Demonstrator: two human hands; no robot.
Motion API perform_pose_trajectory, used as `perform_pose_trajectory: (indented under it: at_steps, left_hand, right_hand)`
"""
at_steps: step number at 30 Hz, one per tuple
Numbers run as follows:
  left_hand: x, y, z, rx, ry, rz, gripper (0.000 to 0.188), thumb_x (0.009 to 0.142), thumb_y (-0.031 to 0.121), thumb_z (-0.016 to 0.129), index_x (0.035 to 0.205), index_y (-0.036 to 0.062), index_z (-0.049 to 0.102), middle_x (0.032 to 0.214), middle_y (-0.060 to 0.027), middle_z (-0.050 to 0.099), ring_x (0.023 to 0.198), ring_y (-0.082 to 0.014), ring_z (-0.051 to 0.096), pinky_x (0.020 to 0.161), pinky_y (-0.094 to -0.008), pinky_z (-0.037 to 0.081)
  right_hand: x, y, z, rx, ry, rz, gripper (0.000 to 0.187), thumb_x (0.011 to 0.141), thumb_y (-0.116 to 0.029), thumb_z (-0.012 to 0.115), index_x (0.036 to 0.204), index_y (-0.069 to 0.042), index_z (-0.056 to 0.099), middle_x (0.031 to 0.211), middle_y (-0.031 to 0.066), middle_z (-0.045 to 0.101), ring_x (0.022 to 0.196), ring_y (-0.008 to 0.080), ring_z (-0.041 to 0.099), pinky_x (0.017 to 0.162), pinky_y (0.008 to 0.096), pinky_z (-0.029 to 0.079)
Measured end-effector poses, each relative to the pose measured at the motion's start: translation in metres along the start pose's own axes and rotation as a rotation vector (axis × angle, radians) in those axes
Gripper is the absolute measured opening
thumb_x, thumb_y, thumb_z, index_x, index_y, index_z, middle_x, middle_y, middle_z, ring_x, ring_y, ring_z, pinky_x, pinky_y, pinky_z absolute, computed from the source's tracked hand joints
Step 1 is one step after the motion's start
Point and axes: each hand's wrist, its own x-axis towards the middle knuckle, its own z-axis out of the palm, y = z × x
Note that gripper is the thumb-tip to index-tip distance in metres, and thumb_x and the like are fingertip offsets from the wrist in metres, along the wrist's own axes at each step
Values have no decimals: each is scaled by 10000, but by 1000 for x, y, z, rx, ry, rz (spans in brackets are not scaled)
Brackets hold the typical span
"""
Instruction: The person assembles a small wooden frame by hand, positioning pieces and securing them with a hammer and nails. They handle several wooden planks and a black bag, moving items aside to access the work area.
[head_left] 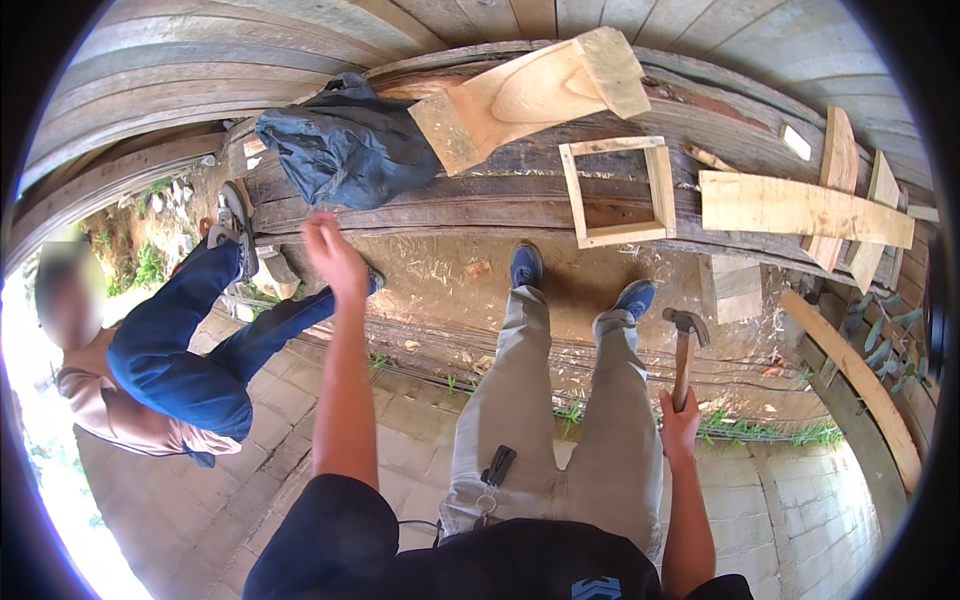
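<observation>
My right hand (680,425) is wrapped round the wooden handle of a claw hammer (684,352), its metal head upward beside my right leg. My left hand (335,258) is raised in front of the bench on the left, close to a crumpled dark plastic bag (345,145); motion blurs its fingers, so what they hold, if anything, cannot be made out. On the plank bench (480,205) sits a small rectangular wooden frame (655,195). Behind it lies a wooden piece with a wide board and end blocks (535,95).
A long pale board (800,210) rests across shorter boards (838,165) on the bench's right. Another plank (860,365) leans at the right by leaves. A seated person in blue trousers (185,335) is at the left, feet near the bench. Wood shavings litter the dirt ground.
</observation>
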Motion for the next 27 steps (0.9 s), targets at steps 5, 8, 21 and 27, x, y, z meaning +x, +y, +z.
perform_pose_trajectory:
  at_steps: [5,8,21,27]
  left_hand:
    - [-119,29,42,-390,-556,-408,226,960,255,392,983,74,525,680,31,393,558,-50,348,452,-211,259]
    - [-159,50,78,-522,-583,-289,140,992,168,424,1031,74,521,741,6,476,569,-58,399,468,-216,330]
    - [-172,156,138,-722,-745,-369,181,1002,140,414,957,42,559,801,-25,551,644,-81,494,555,-225,405]
    - [-128,171,185,-562,-740,123,202,899,117,376,800,31,529,687,4,459,643,-85,417,594,-244,339]
  right_hand:
    - [0,2,2,52,113,-37,294,880,-218,705,805,6,530,599,59,472,545,149,383,497,355,343]
    - [0,3,1,138,132,30,278,883,-212,700,809,1,540,598,55,483,532,140,386,488,343,344]
    - [35,-78,-28,110,49,-200,209,925,-205,640,988,-13,590,617,69,503,558,124,457,514,316,390]
    - [80,-96,-31,14,59,-473,236,899,-152,659,1058,-14,553,678,166,567,552,191,548,518,340,435]
